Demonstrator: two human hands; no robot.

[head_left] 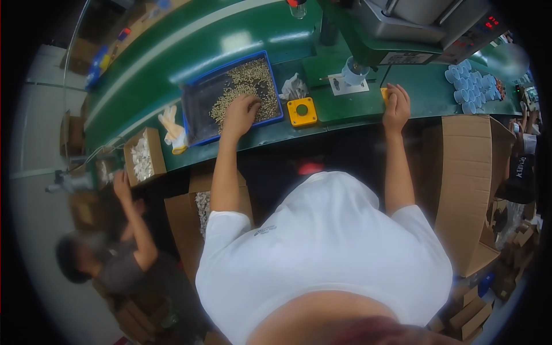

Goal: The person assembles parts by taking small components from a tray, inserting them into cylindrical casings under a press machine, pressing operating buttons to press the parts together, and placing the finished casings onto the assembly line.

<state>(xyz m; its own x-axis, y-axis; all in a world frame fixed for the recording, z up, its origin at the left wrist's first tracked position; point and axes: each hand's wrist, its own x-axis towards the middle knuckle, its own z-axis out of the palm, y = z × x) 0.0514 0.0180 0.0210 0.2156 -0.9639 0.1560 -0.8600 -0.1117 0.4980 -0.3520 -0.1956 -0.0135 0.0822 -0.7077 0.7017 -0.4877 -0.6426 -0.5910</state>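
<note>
My left hand point(241, 113) is over a blue-rimmed tray point(190, 115) that holds a heap of small brass-coloured parts point(247, 77). Its fingers are curled together among the parts; anything between them is too small to make out. My right hand point(396, 109) has its fingers bent over a yellow push-button box point(384, 96), which it mostly covers. A second yellow button box point(302, 111) with a dark round button stands beside the tray. Between the hands, a clear cup-shaped piece point(355, 72) sits under the machine head, near a white sheet point(349, 86).
A bench machine point(405, 34) with red digits overhangs the green bench. Several bluish cups point(468, 86) stand at right. A crumpled cloth point(294, 87), gloves point(172, 129) and a box of white pieces point(141, 155) lie around. Cardboard boxes point(466, 190) flank me; a co-worker point(129, 253) is at left.
</note>
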